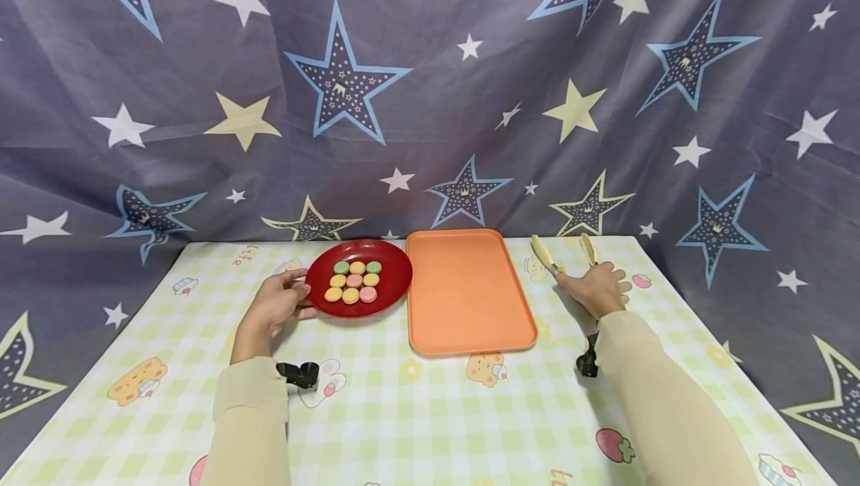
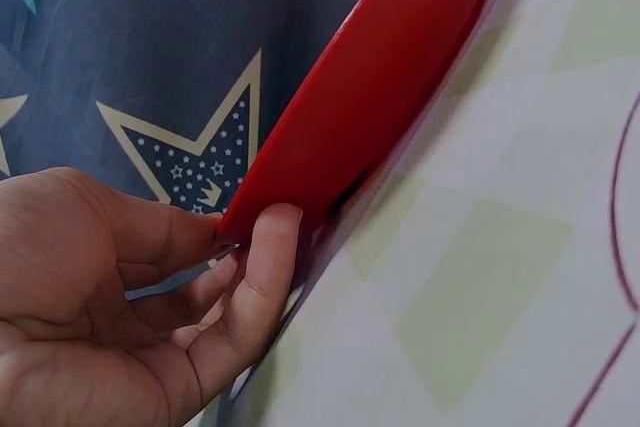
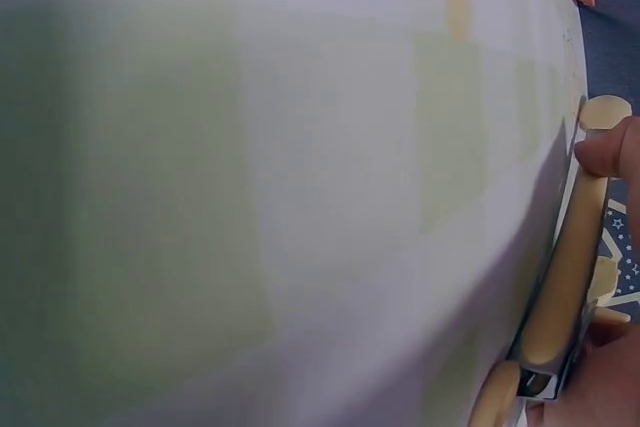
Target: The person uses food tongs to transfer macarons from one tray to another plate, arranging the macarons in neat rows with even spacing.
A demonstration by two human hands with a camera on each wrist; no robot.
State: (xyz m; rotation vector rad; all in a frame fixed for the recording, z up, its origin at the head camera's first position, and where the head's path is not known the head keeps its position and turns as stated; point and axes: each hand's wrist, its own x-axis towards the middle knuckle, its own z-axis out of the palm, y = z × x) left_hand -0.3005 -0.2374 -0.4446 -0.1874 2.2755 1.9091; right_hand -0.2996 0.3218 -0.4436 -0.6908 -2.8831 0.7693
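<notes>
A round red plate [image 1: 395,277] carries several macarons [image 1: 354,281] in rows, coloured yellow, pink and green. My left hand [image 1: 277,299] pinches the plate's left rim. In the left wrist view the thumb lies at the rim and other fingers reach under the red plate [image 2: 370,77]. Off to the right, my right hand [image 1: 600,290] holds tongs [image 1: 543,253] with cream-coloured tips, which point away from me and stand apart. The right wrist view shows the tongs' tan-and-metal handle [image 3: 565,297] between thumb and fingers. Part of the tongs is hidden by the hand.
An orange rectangular tray [image 1: 470,292] lies just right of the plate, between the two hands. Under everything is a green-checked tablecloth [image 1: 376,426] with cartoon prints. A star-patterned curtain [image 1: 430,98] hangs behind the table's far edge.
</notes>
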